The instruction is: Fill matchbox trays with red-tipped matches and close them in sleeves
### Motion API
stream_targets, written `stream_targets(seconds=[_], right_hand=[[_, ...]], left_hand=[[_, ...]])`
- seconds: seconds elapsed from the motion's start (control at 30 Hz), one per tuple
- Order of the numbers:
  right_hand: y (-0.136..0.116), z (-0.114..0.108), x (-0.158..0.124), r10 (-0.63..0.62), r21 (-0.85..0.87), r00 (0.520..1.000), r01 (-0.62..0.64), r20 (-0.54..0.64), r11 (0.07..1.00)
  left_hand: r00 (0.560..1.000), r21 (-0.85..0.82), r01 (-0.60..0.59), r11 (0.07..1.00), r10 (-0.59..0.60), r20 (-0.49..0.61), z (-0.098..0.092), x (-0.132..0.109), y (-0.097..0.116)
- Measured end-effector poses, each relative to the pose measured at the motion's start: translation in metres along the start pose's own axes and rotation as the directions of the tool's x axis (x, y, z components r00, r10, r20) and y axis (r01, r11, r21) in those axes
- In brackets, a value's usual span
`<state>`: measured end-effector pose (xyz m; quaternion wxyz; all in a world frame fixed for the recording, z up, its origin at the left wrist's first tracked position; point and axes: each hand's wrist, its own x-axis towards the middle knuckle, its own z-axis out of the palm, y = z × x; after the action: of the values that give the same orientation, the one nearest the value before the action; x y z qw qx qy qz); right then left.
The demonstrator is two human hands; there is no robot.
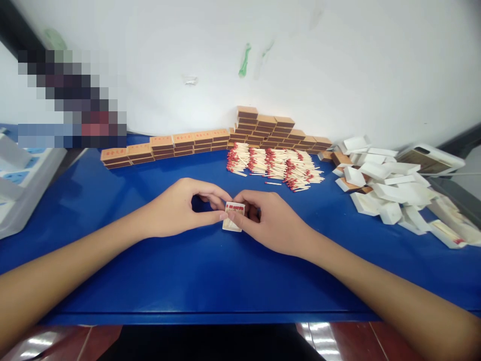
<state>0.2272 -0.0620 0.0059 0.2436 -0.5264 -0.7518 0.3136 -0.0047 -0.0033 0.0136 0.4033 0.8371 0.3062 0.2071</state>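
A small white matchbox tray [232,226] with red-tipped matches [236,207] in it is held between my two hands above the blue table. My left hand [188,208] pinches its left side with thumb and fingertips. From the right, my right hand [268,218] grips the tray, its thumb lying over the matches and its fingers curled behind. Beyond my hands lies a wide heap of loose matches [276,164], with a single match [273,183] apart at its near edge.
Brown matchboxes [161,145] stand in a long stacked row along the white wall, highest at a stepped pile [263,128]. At right lies a jumble of white trays [391,185], with a phone [432,159] behind. One tray of matches [447,234] sits at its near side. A white container [33,190] stands left.
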Motion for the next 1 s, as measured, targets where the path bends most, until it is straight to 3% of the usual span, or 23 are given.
stream_targets(seconds=[1.0], right_hand=[[-0.0012,0.0035,-0.0004,0.012,-0.056,0.999,-0.015,-0.052,0.998]], left_hand=[[1.0,0.002,0.007,1.0,-0.007,0.004,-0.0002,0.0005,0.0025]])
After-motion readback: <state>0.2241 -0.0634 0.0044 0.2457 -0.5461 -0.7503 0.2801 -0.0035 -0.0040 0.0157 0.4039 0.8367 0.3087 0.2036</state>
